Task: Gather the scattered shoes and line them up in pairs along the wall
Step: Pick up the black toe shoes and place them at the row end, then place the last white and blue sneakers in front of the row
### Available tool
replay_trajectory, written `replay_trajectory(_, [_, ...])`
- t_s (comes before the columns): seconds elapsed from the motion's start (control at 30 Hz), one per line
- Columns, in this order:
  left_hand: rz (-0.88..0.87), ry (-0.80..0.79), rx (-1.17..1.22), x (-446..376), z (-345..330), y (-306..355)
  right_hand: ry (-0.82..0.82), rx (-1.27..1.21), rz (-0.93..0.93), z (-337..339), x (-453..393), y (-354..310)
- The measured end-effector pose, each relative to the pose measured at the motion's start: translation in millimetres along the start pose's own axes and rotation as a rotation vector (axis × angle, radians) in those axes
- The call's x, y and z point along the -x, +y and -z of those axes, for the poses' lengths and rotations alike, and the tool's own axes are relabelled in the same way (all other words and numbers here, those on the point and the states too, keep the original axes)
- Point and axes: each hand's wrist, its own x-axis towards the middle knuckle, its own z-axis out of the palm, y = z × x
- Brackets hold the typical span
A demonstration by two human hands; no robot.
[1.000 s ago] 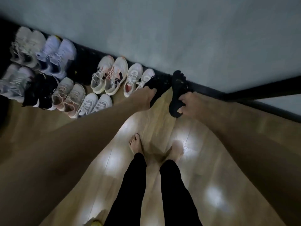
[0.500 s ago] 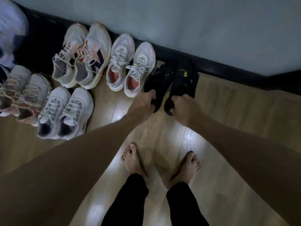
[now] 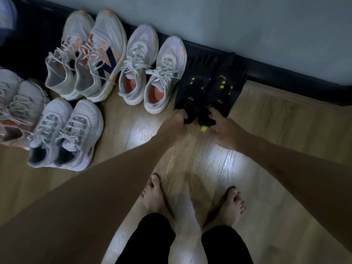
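Two bare feet (image 3: 192, 199) stand nearest the camera on the wood floor (image 3: 285, 130), black trouser legs below them, toes pointing toward the wall. Both arms reach forward and down from there. Left hand (image 3: 176, 123) has its fingers curled onto the heel of the left black shoe (image 3: 192, 96); right hand (image 3: 224, 130) grips the heel of the right black shoe (image 3: 221, 92), thumb hooked into the collar beside a yellow pull tab. Each hand sits directly behind its own shoe, on the near end. Both black shoes rest on the floor side by side, touching or nearly so, long axes running away from the hands with toes at the dark baseboard (image 3: 285, 80), angled slightly right. Dim light; exact toe contact with the baseboard cannot be told. Judgement: pair looks set in place, so what remains is a small nudge forward or a straightening, then letting go; each hand serves its own shoe, neither nearer than the other. Just left of the black pair, a white pair with orange lining (image 3: 150, 77) stands toes to the baseboard, then a white pair with navy and orange marks (image 3: 89, 60). A second row lies nearer the camera at left: a white-and-grey pair (image 3: 64, 134), and pale pinkish shoes (image 3: 17, 107) cut off by the frame edge. Grey-blue wall (image 3: 247, 25) beyond.
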Motion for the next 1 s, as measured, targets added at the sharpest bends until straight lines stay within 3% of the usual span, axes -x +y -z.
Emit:
replay_trajectory(0.2, [0.252,0.056,0.26,13,110,83,0.133,0.014,0.077,71,30,-82])
replay_trajectory(0.57, [-0.06,0.283,0.603,137,363,266,0.315,0.043,0.277,270,157,-336])
replay_trajectory(0.7, [-0.111,0.336,0.731,216,436,310,0.399,-0.292,0.32,302,238,-427])
replay_trajectory(0.8, [-0.172,0.376,0.807,283,490,335,0.353,-0.536,0.407,311,301,-491])
replay_trajectory(1.0, [-0.323,0.445,0.91,417,611,364,0.269,-0.625,0.583,358,423,-607])
